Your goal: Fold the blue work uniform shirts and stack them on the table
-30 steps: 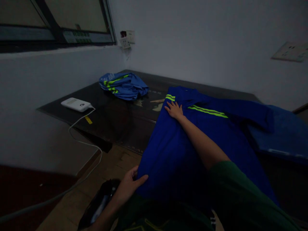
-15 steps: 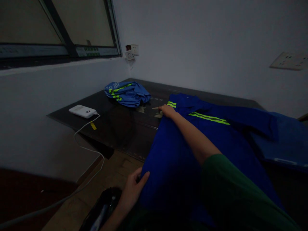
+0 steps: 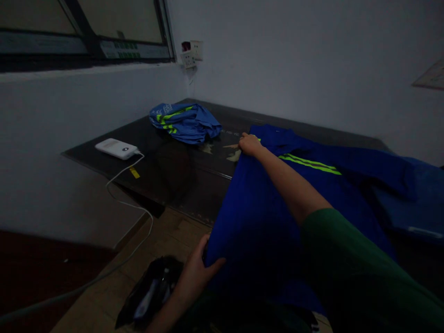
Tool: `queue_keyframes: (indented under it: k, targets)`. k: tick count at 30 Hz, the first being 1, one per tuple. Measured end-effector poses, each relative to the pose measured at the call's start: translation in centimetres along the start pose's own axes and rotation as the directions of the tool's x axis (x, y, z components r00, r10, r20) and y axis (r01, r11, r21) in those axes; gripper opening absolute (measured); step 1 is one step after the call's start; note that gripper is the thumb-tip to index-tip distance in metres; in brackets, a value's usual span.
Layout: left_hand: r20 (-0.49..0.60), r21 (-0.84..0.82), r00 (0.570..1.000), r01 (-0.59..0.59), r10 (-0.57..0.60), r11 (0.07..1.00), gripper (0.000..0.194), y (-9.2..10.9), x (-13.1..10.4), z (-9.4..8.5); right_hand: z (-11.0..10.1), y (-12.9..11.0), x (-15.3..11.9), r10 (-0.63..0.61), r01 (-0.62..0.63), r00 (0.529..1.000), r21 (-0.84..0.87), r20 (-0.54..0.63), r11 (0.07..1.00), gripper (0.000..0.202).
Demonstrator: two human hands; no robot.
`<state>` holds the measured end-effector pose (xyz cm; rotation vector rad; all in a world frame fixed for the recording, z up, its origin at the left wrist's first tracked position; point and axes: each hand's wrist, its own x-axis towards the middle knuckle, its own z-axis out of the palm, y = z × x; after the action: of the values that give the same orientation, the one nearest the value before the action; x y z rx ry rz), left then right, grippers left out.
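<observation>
A dark blue long-sleeved work jacket [image 3: 270,199] with yellow-green stripes lies spread over the dark table [image 3: 194,185], its lower part hanging toward me. My right hand [image 3: 250,144] is closed on the jacket's left edge, close to the striped part by the collar. Lower down the same edge, my left hand [image 3: 204,263] grips the cloth with the thumb on top and the fingers behind it. My right forearm crosses over the jacket and hides part of it.
Crumpled lighter blue clothing [image 3: 187,122] lies at the back of the table. A white power bank [image 3: 116,148] with a cable sits at the left corner. Folded blue cloth [image 3: 412,203] is at the right. A black bag [image 3: 149,291] stands on the floor below.
The camera view has tilted down slightly. Both hands keep hold of the jacket edge and appear a little farther right in the view, along with the jacket.
</observation>
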<state>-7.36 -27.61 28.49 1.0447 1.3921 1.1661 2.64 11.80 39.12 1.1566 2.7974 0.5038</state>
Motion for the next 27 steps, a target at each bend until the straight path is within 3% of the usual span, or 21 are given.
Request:
queue_keyframes:
  k: [3, 6, 8, 10, 12, 14, 16, 19, 22, 27]
  targets:
    - [0.025, 0.029, 1.0, 0.004, -0.004, 1.0, 0.044, -0.7, 0.3, -0.8, 0.7, -0.5, -0.3, 0.053, -0.051, 0.997, 0.033, -0.058, 0.998, 0.035]
    - [-0.04, 0.113, 0.988, -0.141, 0.146, 0.984, 0.05, -2.3, 0.5, -1.1, 1.3, -0.9, -1.1, 0.095, -0.087, 0.99, 0.073, -0.105, 0.994, 0.036]
    - [-0.191, 0.322, 0.917, -0.278, 0.35, 0.905, 0.054, -3.7, 0.0, -0.8, 1.6, -0.5, -2.1, 0.099, -0.077, 0.983, 0.142, -0.154, 0.987, 0.038]
    - [-0.247, 0.543, 0.79, -0.367, 0.561, 0.756, 0.048, -4.8, -0.8, -0.2, 1.6, 0.6, -3.2, 0.122, -0.07, 0.967, 0.229, -0.225, 0.971, 0.044]
    - [-0.114, 0.675, 0.682, -0.481, 0.722, 0.56, 0.039, -5.2, -1.6, 0.7, 1.6, 2.4, -4.4, 0.191, -0.108, 0.943, 0.291, -0.271, 0.951, 0.05]
    - [0.136, 0.728, 0.607, -0.597, 0.783, 0.336, 0.041, -4.8, -1.8, 1.7, 1.9, 4.3, -5.5, 0.266, -0.177, 0.929, 0.323, -0.258, 0.93, 0.05]
    - [0.372, 0.745, 0.574, -0.654, 0.729, 0.135, 0.054, -3.9, -1.1, 2.7, 2.5, 5.7, -6.6, 0.323, -0.247, 0.927, 0.338, -0.191, 0.908, 0.05]
    - [0.587, 0.72, 0.554, -0.691, 0.59, -0.067, 0.071, -2.6, 0.6, 3.6, 4.0, 6.4, -8.0, 0.373, -0.337, 0.927, 0.342, -0.043, 0.877, 0.054]
    - [0.668, 0.655, 0.496, -0.746, 0.554, -0.122, 0.074, -2.0, 1.6, 3.4, 5.6, 5.9, -8.8, 0.385, -0.377, 0.922, 0.346, 0.048, 0.859, 0.055]
    - [0.759, 0.506, 0.446, -0.863, 0.474, 0.002, 0.071, -1.5, 0.9, 1.7, 6.7, 5.5, -9.1, 0.406, -0.4, 0.912, 0.367, 0.064, 0.84, 0.055]
